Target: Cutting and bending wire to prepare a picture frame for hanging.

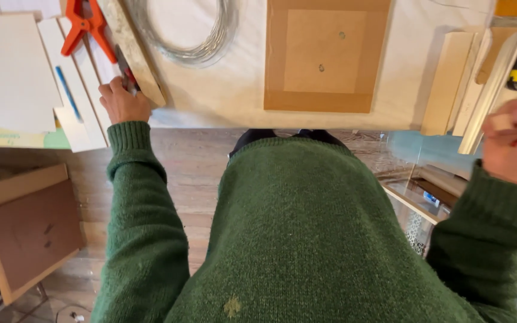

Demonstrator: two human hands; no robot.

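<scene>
At the bench's near edge the left hand (pixel 122 101) clasps a small red-handled tool (pixel 128 76) against the long pale wooden strip (pixel 134 51), apparently positioning it, while the blurred right hand (pixel 513 140) is clenched, on what I cannot tell; next calls for steadying the strip.

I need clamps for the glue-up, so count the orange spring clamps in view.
1. The orange spring clamp lies at the table's far left, beyond the left hand, beside the angled board. Its top is cut off by the frame, and others may be hidden.
</scene>
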